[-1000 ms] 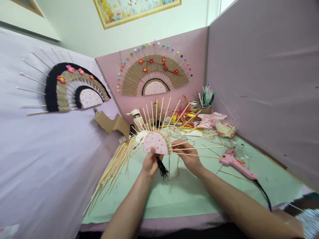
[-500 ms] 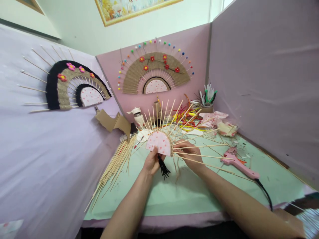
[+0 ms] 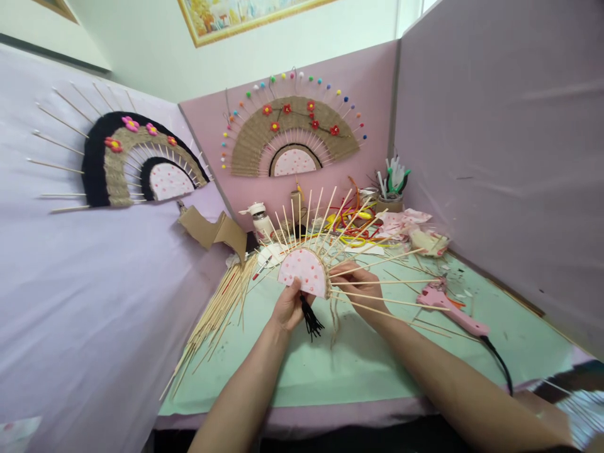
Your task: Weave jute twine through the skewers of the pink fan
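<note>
Pale green tabletop (image 3: 340, 380) is spreading out, thin sticks (image 3: 214, 321) are lying heaped at left, pink glue gun (image 3: 455, 313) is resting at right

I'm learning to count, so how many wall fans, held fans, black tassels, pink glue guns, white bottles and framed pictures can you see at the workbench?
Wall fans: 2
Held fan: 1
Black tassel: 1
Pink glue gun: 1
White bottle: 1
Framed picture: 1
Total: 7
</note>
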{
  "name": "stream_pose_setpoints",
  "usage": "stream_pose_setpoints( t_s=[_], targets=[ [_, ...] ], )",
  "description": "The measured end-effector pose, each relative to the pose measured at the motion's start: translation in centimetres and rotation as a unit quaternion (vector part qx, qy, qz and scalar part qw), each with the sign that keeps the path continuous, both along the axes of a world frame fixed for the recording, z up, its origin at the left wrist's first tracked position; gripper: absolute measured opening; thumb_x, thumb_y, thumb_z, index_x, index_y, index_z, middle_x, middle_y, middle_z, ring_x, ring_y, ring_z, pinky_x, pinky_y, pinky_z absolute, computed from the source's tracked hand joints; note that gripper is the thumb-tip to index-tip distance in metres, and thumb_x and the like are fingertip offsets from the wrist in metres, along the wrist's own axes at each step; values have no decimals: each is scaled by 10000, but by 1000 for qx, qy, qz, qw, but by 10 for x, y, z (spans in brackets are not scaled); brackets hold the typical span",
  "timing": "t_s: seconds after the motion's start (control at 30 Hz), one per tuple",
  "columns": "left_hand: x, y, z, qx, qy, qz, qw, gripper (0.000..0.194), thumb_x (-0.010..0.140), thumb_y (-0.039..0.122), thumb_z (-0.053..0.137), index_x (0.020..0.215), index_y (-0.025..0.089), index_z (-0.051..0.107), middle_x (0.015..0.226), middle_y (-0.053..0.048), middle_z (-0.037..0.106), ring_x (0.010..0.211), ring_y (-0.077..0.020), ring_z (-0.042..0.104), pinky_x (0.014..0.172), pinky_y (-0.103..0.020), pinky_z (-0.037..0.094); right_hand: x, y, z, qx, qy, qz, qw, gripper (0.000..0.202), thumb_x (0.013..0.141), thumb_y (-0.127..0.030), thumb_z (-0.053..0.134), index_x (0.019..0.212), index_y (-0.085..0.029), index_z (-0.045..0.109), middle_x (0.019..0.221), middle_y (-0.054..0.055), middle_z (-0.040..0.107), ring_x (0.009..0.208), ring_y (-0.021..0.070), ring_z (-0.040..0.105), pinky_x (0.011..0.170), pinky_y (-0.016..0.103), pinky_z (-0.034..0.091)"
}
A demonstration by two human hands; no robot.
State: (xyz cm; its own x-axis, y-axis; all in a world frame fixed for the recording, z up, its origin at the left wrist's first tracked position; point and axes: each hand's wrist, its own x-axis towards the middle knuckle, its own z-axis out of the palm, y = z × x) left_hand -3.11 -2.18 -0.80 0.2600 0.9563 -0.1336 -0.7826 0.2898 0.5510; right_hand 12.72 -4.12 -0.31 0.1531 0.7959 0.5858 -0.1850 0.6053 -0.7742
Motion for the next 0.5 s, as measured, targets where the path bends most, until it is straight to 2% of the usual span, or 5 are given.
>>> stream_pose_setpoints(
  t_s=[0.27,0.37,0.5],
  targets=[
    [-1,0,2,24,18,8,1000,399,847,116,464,1242,176,454,1049,-78,664,941,-137,630,872,-248,492,2,0,1,-32,-21,0,999,92,705,-286,678,766,-218,686,817,41,649,769,176,606,693,315,498],
    [-2,2,4,32,28,47,998,367,821,146,521,1185,194,509,1069,-63,656,992,-154,610,896,-267,483,1,2,0,-94,-8,49,994,172,717,-333,658,827,-201,657,848,46,647,742,161,608,695,315,507],
    [-4,6,7,64,26,115,991,332,798,157,559,1124,212,548,1065,-45,652,1053,-172,579,926,-304,463,-2,2,0,-157,34,167,973,208,756,-346,610,893,-190,598,843,41,659,757,155,622,774,359,506]
  ],
)
